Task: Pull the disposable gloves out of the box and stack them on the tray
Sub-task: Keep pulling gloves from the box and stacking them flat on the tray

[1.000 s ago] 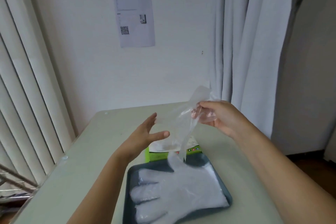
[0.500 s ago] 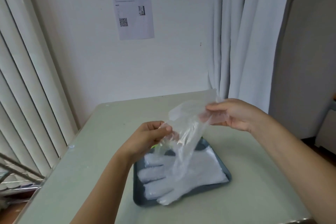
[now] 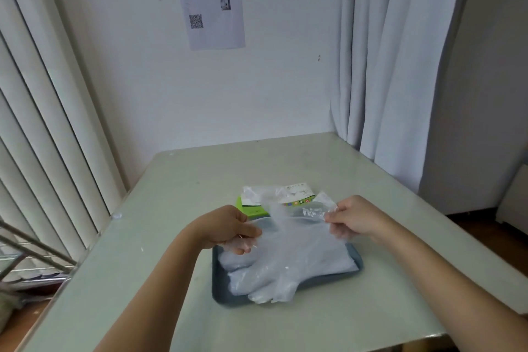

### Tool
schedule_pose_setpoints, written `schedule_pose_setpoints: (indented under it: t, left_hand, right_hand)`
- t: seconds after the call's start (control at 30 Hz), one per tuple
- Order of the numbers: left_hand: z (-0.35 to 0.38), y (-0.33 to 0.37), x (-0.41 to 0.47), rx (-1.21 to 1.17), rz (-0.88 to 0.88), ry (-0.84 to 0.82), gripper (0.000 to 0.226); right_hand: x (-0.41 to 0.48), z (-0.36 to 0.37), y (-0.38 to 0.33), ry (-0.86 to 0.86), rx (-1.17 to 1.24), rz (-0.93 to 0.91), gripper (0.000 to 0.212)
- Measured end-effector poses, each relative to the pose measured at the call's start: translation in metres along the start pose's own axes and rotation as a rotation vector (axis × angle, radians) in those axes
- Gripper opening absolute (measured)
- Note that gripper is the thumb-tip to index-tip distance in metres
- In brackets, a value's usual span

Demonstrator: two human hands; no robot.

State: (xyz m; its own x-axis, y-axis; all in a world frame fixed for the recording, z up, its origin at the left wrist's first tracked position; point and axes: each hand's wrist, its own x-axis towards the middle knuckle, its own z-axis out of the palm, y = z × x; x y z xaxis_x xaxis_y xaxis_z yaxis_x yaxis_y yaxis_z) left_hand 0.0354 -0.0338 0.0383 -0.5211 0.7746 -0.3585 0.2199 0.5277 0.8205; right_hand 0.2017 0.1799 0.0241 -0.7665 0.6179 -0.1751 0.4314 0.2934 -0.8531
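Now we pinch one clear disposable glove at its cuff: left hand and right hand both curled on it, spread over the glove stack on the grey tray, glove box just behind.

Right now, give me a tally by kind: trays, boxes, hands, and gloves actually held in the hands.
Dark grey plastic tray: 1
Green and white cardboard glove box: 1
Hands: 2, left hand and right hand
Clear thin plastic glove pinched by both hands: 1
Total: 5
The piled gloves on the tray overlap too much to count.
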Motion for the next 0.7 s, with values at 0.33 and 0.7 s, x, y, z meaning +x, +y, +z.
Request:
schedule_pose_setpoints:
  t: [0.33, 0.7]
  left_hand:
    - [-0.001, -0.011, 0.028, 0.215, -0.149, 0.184, 0.014]
    - [0.042, 0.003, 0.021, 0.723, 0.303, 0.362, 0.048]
  right_hand:
    - [0.012, 0.027, 0.025, 0.044, -0.353, 0.046, 0.012]
    - [0.023, 0.025, 0.036, 0.047, -0.348, 0.103, 0.021]
